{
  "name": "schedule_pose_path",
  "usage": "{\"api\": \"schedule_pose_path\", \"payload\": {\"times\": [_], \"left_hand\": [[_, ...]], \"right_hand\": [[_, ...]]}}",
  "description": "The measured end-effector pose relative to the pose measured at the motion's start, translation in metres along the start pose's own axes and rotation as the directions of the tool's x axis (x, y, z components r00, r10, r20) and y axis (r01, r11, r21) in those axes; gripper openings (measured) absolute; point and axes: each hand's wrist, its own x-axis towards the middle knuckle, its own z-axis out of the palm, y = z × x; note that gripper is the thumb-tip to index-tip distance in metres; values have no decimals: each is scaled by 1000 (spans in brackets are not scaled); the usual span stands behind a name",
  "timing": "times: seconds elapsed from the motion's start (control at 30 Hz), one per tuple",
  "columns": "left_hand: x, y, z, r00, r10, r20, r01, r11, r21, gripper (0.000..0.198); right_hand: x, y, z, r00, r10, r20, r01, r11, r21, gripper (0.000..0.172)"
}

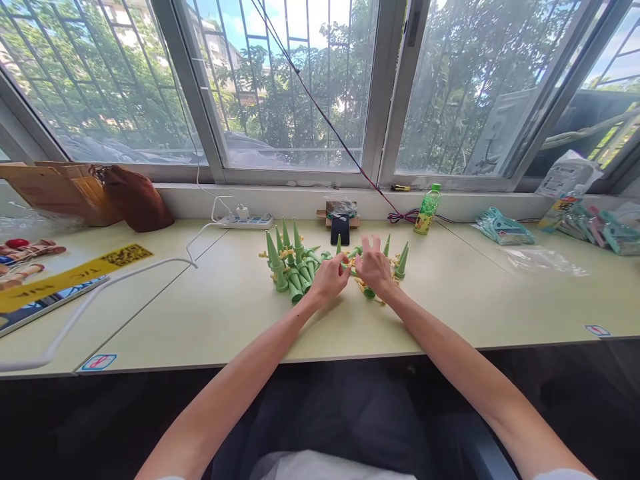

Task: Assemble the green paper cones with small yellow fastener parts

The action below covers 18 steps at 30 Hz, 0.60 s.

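My left hand (pixel 330 277) is closed, with thumb and fingertips pressed together at the right side of a cluster of green cone-shaped pieces (pixel 280 273). Whatever it pinches is too small to name. Close beside it, my right hand (pixel 375 267) has its thumb and index finger brought together low down, while its other fingers point away. Its fingertips are partly hidden among green and yellow pieces. Several tall green cones stand upright on the left, with others lying tilted in front. More green cones (pixel 402 261) stand right of my right hand, and small yellow pieces (pixel 361 285) lie below it.
Behind the pieces lie a black phone (pixel 341 230) and a small box (pixel 342 211). A green-capped bottle (pixel 427 209) stands right of them. A power strip (pixel 245 222), white cable and brown pouch (pixel 136 200) are at left. Teal clip-like items (pixel 504 227) lie at right on the pale table (pixel 475 293).
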Motion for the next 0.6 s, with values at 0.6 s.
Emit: {"api": "schedule_pose_path", "payload": {"times": [0.6], "left_hand": [[-1, 1, -1, 999, 13, 37, -14, 1000, 7, 14]], "right_hand": [[6, 9, 2, 983, 157, 95, -158, 987, 1, 81]]}}
